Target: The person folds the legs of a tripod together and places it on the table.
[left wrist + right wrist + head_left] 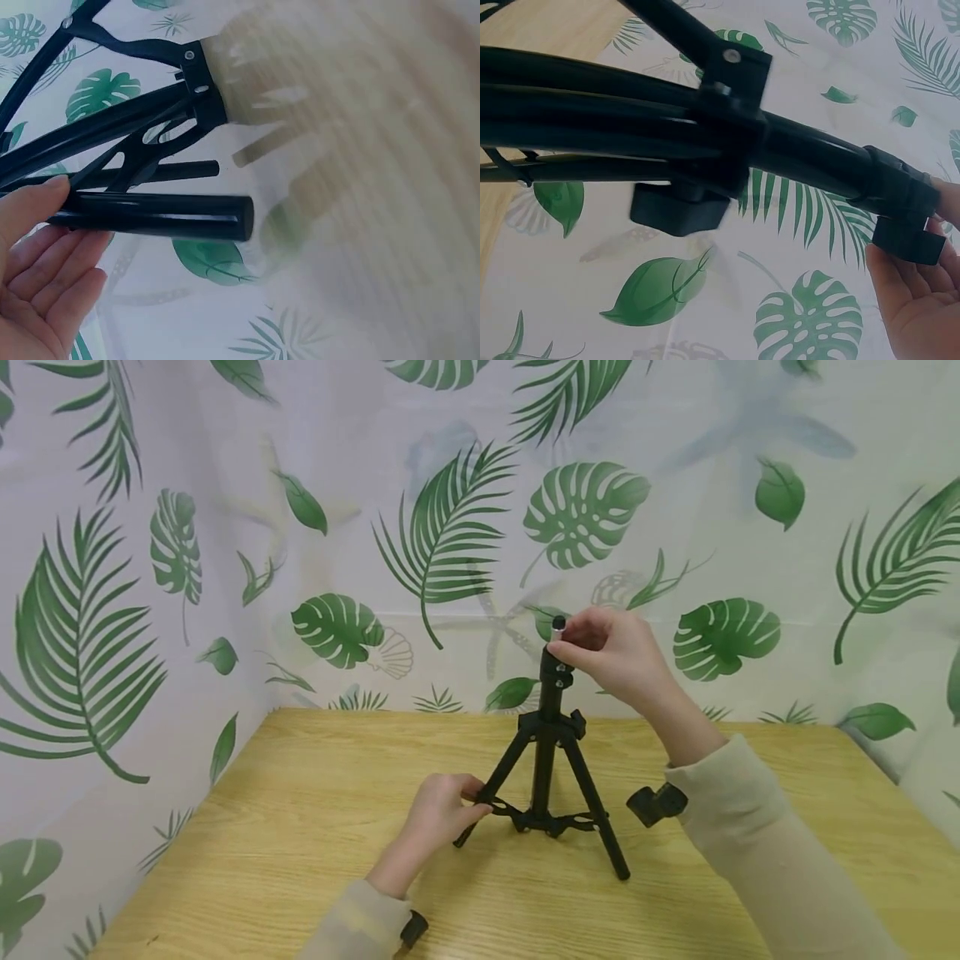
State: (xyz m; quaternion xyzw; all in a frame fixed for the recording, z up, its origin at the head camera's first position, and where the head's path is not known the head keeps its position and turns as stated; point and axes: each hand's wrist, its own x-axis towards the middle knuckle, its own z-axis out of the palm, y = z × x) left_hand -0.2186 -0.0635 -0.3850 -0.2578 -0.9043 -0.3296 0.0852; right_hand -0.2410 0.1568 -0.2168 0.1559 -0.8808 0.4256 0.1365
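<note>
**One black tripod, gripped low and high**

Left hand pinches a leg low down between thumb and fingers. Between the hands, the tripod is upright over the bench. Right hand, thumb and fingers nearly together, pinches its top end.

tripod: was black, with a silvery band showing at its twelve o'clock end.
right sleeve, at the tripod's four o'clock: was plain beige.
left sleeve, at the tripod's eight o'clock: was beige also.
table: was yellow-tan, streaked with wood grain.
backdrop: was white, patterned with green palm fronds and split leaves; a starfish print, at the tripod's one o'clock, was faint blue-grey.
</note>
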